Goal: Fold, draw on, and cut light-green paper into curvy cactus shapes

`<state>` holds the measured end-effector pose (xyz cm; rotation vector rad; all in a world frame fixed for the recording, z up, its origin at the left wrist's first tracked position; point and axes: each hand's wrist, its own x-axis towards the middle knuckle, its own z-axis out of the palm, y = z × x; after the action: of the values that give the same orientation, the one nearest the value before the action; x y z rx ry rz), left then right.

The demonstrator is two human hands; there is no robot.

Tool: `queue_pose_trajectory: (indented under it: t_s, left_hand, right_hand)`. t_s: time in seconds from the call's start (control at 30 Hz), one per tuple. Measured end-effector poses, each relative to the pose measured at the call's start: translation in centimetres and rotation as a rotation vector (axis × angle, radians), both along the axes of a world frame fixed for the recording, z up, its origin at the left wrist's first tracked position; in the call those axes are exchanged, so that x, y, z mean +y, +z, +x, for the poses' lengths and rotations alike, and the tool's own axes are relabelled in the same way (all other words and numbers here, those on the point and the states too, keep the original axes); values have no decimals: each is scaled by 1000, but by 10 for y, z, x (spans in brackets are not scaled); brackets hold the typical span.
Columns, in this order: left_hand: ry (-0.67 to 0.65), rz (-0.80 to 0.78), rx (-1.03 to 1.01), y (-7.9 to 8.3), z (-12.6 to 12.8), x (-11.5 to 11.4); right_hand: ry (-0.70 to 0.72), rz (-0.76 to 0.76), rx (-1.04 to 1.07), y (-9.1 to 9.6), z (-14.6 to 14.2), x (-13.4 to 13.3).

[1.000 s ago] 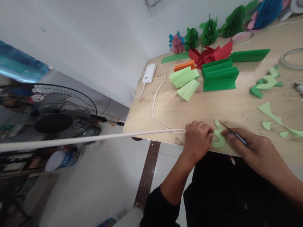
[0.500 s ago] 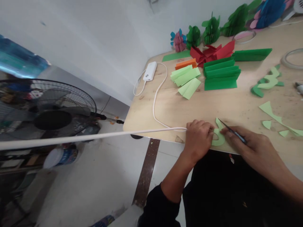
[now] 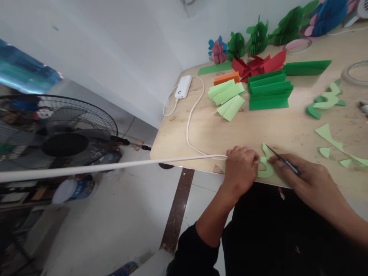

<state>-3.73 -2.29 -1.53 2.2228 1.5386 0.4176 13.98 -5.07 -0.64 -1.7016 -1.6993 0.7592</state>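
Observation:
My left hand (image 3: 240,168) rests curled at the near edge of the wooden table (image 3: 258,126), its fingers closed on a curved light-green paper cutout (image 3: 266,165). To its right, my right hand (image 3: 304,177) grips a thin dark blade (image 3: 280,159); whether it is scissors or a knife I cannot make out. The tip of the blade lies at the top of the cutout.
A white cable (image 3: 189,126) runs from a power bank (image 3: 183,87) past my left hand. Folded light-green (image 3: 227,97), dark-green (image 3: 268,92), red (image 3: 258,63) and orange paper lie further back. Paper scraps (image 3: 330,138) lie right. A standing fan (image 3: 61,134) is on the floor left.

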Motion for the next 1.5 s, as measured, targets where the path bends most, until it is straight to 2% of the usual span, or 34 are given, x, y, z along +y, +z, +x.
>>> queue_pose_trajectory:
  t_s: [0.27,0.37,0.47,0.7,1.1,1.2,1.5]
  left_hand:
    - [-206,391,181,-15,-15,-12]
    - [-282,462,236,-16,-23,-11]
    - [-326,506,207,-19,-28,-9]
    - [-371,517,196,-23,-33,-4]
    - [-381,392,103,-24,-38,0]
    - [-379,400,108,-25,-38,-1]
    - [-551,506,271,-20,-46,3]
  right_hand:
    - [4,12,3,1,-1,0]
    - [5,13,-15,2,-1,0]
    - [11,5,-18,4,-1,0]
    - [0,-11,-30,5,-2,1]
    - [13,-18,-51,6,-1,1]
    - [4,-32,-52,8,-1,1]
    - [-34,-98,-56,14,-5,2]
